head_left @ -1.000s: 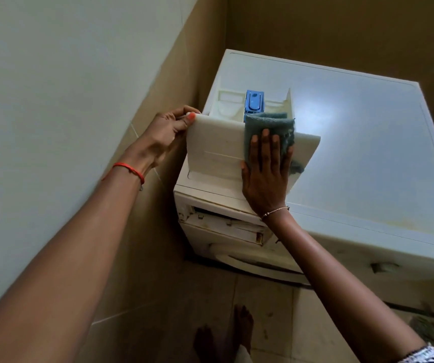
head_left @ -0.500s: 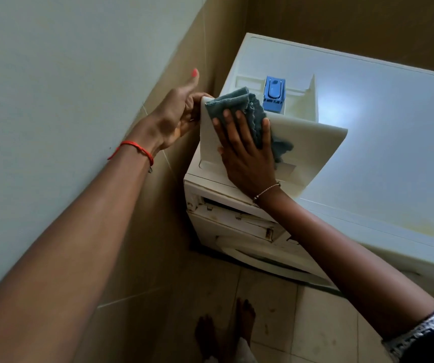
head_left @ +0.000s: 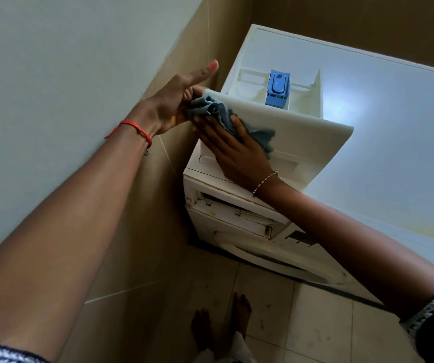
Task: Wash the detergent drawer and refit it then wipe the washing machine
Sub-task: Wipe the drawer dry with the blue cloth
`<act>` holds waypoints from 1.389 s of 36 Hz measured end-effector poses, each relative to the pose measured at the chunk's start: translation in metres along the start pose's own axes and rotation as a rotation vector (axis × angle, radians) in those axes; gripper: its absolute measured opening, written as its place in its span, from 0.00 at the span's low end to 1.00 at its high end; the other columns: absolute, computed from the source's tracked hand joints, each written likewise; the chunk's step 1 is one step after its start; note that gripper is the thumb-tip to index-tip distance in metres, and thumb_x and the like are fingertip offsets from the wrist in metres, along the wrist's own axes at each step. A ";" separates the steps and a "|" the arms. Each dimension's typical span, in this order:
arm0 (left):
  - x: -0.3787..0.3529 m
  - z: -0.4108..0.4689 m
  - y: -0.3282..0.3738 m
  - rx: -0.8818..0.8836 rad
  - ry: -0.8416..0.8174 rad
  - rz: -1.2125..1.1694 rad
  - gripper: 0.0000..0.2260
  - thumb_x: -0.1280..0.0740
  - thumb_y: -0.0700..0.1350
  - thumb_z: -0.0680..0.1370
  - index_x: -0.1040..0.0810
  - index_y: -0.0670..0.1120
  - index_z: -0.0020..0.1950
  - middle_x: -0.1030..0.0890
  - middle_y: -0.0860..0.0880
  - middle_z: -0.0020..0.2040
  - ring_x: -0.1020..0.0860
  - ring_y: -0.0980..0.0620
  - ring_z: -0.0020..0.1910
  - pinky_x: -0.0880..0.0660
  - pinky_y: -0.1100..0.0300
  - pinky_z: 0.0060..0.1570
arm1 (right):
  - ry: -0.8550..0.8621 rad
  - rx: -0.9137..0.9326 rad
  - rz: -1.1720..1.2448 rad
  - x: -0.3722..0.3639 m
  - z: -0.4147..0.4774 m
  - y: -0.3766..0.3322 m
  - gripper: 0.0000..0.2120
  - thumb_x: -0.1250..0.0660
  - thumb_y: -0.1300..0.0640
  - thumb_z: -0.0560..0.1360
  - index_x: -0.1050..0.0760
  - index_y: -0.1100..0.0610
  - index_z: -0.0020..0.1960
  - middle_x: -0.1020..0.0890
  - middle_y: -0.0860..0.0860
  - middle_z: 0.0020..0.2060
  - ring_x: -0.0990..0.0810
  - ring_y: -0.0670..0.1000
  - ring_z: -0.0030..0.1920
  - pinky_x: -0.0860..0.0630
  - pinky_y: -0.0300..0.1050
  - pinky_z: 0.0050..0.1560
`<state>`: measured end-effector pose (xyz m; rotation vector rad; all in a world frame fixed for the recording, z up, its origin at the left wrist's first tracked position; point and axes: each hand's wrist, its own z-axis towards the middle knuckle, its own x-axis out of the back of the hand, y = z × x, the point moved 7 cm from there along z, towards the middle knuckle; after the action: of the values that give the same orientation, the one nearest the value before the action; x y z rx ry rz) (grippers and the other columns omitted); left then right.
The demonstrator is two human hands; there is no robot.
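Note:
The white detergent drawer (head_left: pixel 297 127) lies on top of the washing machine (head_left: pixel 394 142), its front panel facing me and a blue insert (head_left: pixel 278 86) standing in its compartments. My left hand (head_left: pixel 176 106) steadies the panel's left end, thumb pointing up, fingers behind the edge. My right hand (head_left: pixel 234 150) presses a blue-grey cloth (head_left: pixel 226 115) flat against the panel's left part with straight fingers. Below on the machine front, the empty drawer slot (head_left: pixel 236 213) gapes open.
A wall (head_left: pixel 53 74) runs close along the machine's left side, tan tiles (head_left: pixel 145 244) below it. The machine's door rim (head_left: pixel 276 260) shows beneath the slot. My bare feet (head_left: pixel 221 326) stand on the tiled floor (head_left: pixel 315 323) in front.
My right hand has slid the cloth leftward across the drawer's front panel, up to its left end. My left hand's thumb lifted. The view shifted closer.

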<state>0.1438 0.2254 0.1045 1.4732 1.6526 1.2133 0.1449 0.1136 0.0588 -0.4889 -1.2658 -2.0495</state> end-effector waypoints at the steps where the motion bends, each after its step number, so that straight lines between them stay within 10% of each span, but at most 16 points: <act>1: 0.000 0.000 0.000 -0.011 0.013 0.017 0.27 0.43 0.63 0.76 0.20 0.40 0.51 0.21 0.47 0.41 0.24 0.53 0.41 0.28 0.62 0.45 | -0.011 0.024 -0.008 0.000 0.000 0.000 0.26 0.43 0.60 0.77 0.41 0.53 0.74 0.33 0.50 0.71 0.34 0.50 0.71 0.55 0.54 0.71; 9: -0.001 0.000 -0.005 -0.112 0.075 0.060 0.17 0.31 0.56 0.64 0.20 0.49 0.47 0.19 0.52 0.44 0.21 0.57 0.43 0.24 0.67 0.39 | -0.113 0.225 -0.107 -0.004 -0.005 -0.007 0.25 0.46 0.54 0.79 0.45 0.50 0.75 0.35 0.49 0.73 0.37 0.49 0.72 0.60 0.55 0.70; 13: 0.000 0.002 -0.010 -0.133 0.106 0.039 0.09 0.31 0.51 0.71 0.21 0.50 0.47 0.20 0.52 0.46 0.23 0.57 0.48 0.23 0.67 0.46 | -0.183 0.374 -0.122 -0.010 -0.010 -0.014 0.25 0.48 0.55 0.81 0.48 0.53 0.77 0.40 0.50 0.75 0.42 0.50 0.74 0.46 0.50 0.73; 27: -0.008 -0.002 -0.008 -0.148 0.081 -0.032 0.06 0.39 0.44 0.79 0.23 0.47 0.52 0.22 0.53 0.49 0.25 0.60 0.51 0.26 0.71 0.47 | -0.228 0.603 -0.173 -0.010 -0.037 -0.001 0.29 0.42 0.56 0.79 0.49 0.55 0.76 0.40 0.49 0.75 0.43 0.50 0.74 0.47 0.51 0.72; 50: -0.009 -0.003 -0.009 -0.135 0.111 -0.042 0.05 0.39 0.45 0.79 0.23 0.49 0.49 0.22 0.54 0.48 0.25 0.61 0.50 0.27 0.69 0.52 | -0.395 0.426 -0.151 0.004 -0.119 0.039 0.25 0.51 0.60 0.77 0.44 0.56 0.74 0.33 0.49 0.72 0.35 0.48 0.71 0.41 0.47 0.72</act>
<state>0.1392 0.2166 0.0968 1.3038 1.6304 1.3763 0.1738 -0.0049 0.0317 -0.6275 -1.9709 -1.7743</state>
